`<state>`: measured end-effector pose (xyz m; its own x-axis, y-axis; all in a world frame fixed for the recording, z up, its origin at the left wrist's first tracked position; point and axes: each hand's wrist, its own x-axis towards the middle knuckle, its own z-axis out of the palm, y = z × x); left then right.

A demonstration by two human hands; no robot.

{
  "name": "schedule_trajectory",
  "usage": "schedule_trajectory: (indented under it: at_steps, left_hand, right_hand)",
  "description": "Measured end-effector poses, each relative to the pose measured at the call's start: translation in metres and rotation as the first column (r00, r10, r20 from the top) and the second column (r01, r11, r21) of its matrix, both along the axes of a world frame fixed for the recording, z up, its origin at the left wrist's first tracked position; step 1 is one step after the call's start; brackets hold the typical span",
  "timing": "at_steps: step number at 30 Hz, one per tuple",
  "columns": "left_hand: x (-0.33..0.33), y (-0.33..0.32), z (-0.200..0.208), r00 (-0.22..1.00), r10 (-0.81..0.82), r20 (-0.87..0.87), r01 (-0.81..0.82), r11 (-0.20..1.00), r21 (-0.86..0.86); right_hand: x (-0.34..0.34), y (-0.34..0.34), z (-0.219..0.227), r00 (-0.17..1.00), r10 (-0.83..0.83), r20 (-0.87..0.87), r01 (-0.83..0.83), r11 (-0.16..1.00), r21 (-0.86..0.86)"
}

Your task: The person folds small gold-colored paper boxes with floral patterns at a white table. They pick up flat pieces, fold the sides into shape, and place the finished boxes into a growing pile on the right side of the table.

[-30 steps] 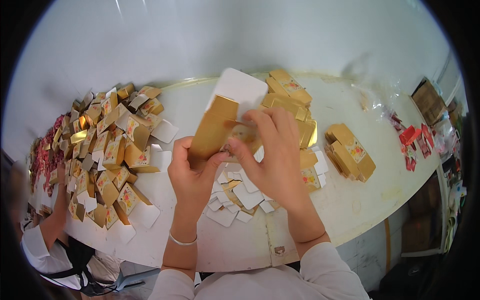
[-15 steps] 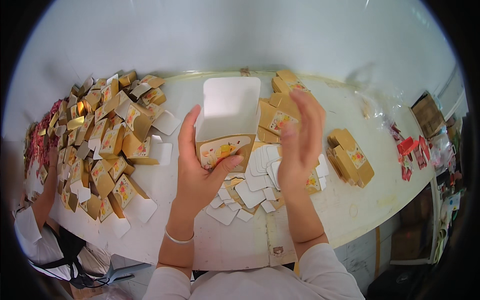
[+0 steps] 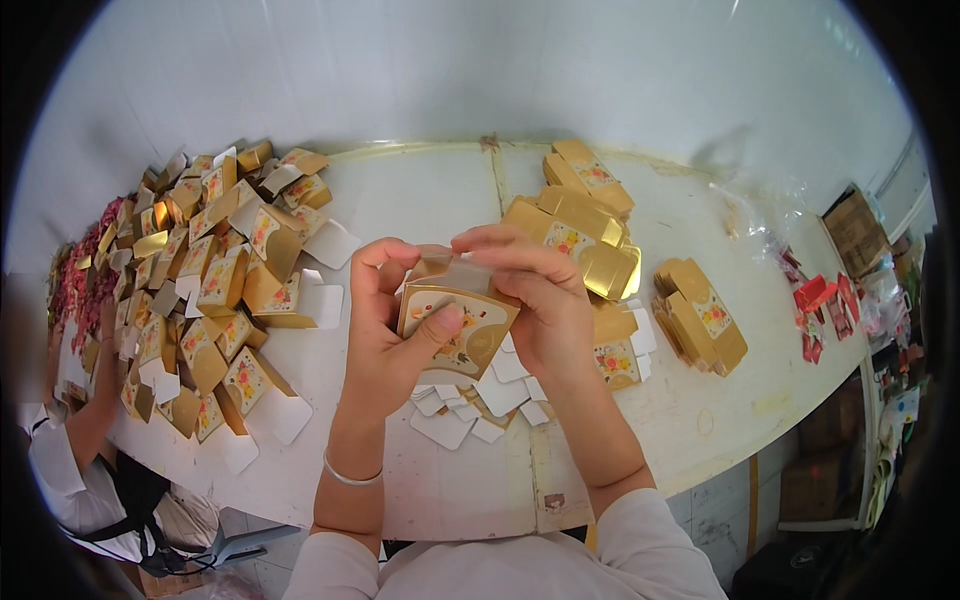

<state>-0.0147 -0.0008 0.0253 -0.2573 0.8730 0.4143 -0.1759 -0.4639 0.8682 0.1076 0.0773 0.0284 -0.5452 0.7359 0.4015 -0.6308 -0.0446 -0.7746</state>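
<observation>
A small gold folding carton (image 3: 478,350) with a printed flower panel is between my two hands above the table. My left hand (image 3: 380,340) grips its left side, with the thumb lying on the flower panel. The fingers of my right hand (image 3: 548,310) bend over the upper end, and its palm rests along the right side. Most of the upper flap is hidden by my fingers. Beneath my hands lies a spread of flat cartons (image 3: 447,424) showing white flaps.
A big heap of assembled cartons (image 3: 215,280) fills the left side, beside reddish dried material (image 3: 92,250). Flattened gold cartons (image 3: 565,205) lie behind my right hand, with another stack (image 3: 705,315) farther right. Red packets (image 3: 818,295) sit at the right edge. A co-worker's arm (image 3: 90,400) reaches in at left.
My right hand has come in from the right onto the carton's upper end. The tall white flap that stood up is now folded down, and the carton is tilted differently.
</observation>
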Motion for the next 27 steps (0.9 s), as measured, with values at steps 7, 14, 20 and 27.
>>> schedule_trajectory:
  at_steps: [7,14,20,27]
  left_hand:
    - [0.002,0.001,-0.001,0.986,0.102,-0.134,-0.096,0.994,0.045]
    - [-0.001,-0.001,0.000,0.972,0.062,-0.225,-0.056,0.998,0.034]
    - [-0.005,-0.003,0.004,0.981,0.034,-0.190,-0.035,0.999,-0.004]
    - [-0.010,-0.007,0.007,0.996,0.038,-0.076,-0.044,0.996,-0.079]
  right_hand:
    - [0.002,-0.007,0.004,0.977,-0.181,0.111,0.116,0.894,0.433]
    - [0.004,-0.001,0.005,0.959,-0.213,0.184,0.148,0.938,0.314]
    - [0.003,0.000,0.007,0.966,-0.189,0.179,0.119,0.932,0.343]
    - [-0.001,0.000,0.004,0.970,-0.190,0.154,0.065,0.806,0.589]
